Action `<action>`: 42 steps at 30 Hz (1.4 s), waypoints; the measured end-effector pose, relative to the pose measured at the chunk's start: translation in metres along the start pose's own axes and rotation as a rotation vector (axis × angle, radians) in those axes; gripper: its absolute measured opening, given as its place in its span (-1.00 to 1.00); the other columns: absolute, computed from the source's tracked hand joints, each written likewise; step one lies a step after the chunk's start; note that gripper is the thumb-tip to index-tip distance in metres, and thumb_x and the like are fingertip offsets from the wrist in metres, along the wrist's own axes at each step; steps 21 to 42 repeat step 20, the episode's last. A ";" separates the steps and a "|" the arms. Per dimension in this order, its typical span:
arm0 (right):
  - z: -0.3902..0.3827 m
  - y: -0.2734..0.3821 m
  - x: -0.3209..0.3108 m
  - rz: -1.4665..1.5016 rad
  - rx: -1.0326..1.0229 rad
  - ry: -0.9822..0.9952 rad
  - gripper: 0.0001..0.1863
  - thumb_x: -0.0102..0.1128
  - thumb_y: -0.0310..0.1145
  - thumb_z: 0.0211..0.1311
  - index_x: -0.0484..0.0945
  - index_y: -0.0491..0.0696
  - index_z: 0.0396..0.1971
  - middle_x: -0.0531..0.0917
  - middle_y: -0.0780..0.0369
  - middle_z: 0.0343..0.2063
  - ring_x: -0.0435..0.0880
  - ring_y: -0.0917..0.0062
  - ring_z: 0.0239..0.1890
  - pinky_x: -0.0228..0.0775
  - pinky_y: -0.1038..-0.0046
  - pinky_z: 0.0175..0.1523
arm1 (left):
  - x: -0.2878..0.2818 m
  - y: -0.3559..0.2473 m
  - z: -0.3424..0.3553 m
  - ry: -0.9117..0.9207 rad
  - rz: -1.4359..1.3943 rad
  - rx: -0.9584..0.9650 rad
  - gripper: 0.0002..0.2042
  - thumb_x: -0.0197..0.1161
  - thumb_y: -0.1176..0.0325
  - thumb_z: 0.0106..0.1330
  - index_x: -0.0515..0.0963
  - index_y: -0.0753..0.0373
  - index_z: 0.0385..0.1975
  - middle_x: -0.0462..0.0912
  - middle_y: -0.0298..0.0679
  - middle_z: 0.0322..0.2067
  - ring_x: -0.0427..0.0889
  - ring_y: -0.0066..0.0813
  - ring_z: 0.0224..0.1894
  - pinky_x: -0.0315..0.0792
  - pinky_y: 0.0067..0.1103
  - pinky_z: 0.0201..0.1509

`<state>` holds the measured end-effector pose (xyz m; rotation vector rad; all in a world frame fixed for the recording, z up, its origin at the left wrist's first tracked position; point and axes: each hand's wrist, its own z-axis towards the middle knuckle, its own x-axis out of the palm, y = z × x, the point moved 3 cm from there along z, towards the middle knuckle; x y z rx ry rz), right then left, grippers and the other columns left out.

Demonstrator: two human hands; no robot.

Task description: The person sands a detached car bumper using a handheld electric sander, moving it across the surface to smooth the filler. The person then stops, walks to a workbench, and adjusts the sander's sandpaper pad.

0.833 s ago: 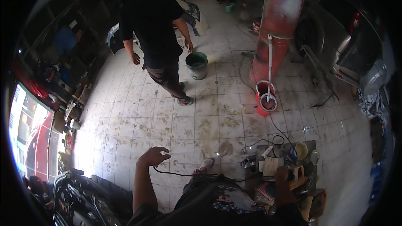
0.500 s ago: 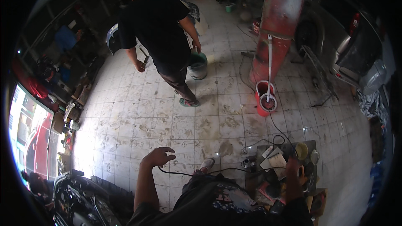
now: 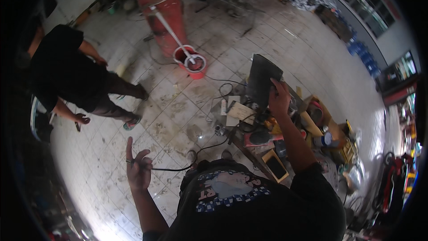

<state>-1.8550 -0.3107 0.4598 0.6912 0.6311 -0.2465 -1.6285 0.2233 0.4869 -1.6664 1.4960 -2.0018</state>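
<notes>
My left hand (image 3: 140, 172) is held out over the floor at the lower left, its index finger raised and the other fingers curled round a black cable (image 3: 171, 169). From that hand the cable runs right across my front to a cluttered low table. Above the table my right hand (image 3: 279, 99) grips the edge of a dark, flat, stiff-looking sheet (image 3: 261, 78), tilted upward. What the sheet is made of I cannot tell. Beneath it lie a pale cardboard piece (image 3: 240, 112) and a small white bottle (image 3: 224, 106).
A red bucket (image 3: 197, 75) with a mop stands by a red pillar (image 3: 165, 27). Another person (image 3: 76, 71) in dark clothes is at the left. Open cardboard boxes (image 3: 327, 116) crowd the right side of the table. Blue water bottles (image 3: 363, 56) line the far right wall.
My view has swung to the right. My right hand has come up from the table's clutter with the dark sheet; my left hand still has the cable. The other person appears farther left.
</notes>
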 end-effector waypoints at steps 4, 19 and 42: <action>-0.049 -0.024 -0.063 0.160 0.478 -0.094 -0.31 0.20 -0.67 0.29 0.42 0.05 0.43 0.69 0.16 -0.06 0.72 0.44 -0.20 0.59 0.40 -0.18 | -0.005 0.087 0.039 -0.244 0.397 -0.386 -0.55 0.18 0.04 0.63 0.52 0.35 0.20 0.49 -0.32 -0.63 0.39 -0.53 -0.68 0.26 -0.58 -0.57; -0.283 -0.053 -0.084 1.611 1.403 -0.129 -0.33 0.06 -0.47 0.51 0.18 0.03 0.57 0.52 0.12 0.39 0.52 0.18 0.41 0.36 0.00 0.51 | 0.135 0.231 0.031 0.364 0.925 -0.893 -0.28 0.19 -0.23 0.52 0.41 0.20 0.46 0.69 -0.10 0.23 0.63 -0.30 0.32 0.38 0.01 0.32; -0.255 -0.038 -0.029 1.688 1.369 0.073 -0.33 0.06 -0.47 0.51 0.18 0.03 0.57 0.52 0.12 0.39 0.52 0.18 0.41 0.36 0.00 0.51 | 0.112 0.188 0.030 0.209 0.927 -0.806 -0.28 0.19 -0.23 0.52 0.41 0.20 0.46 0.69 -0.10 0.23 0.63 -0.30 0.32 0.38 0.01 0.32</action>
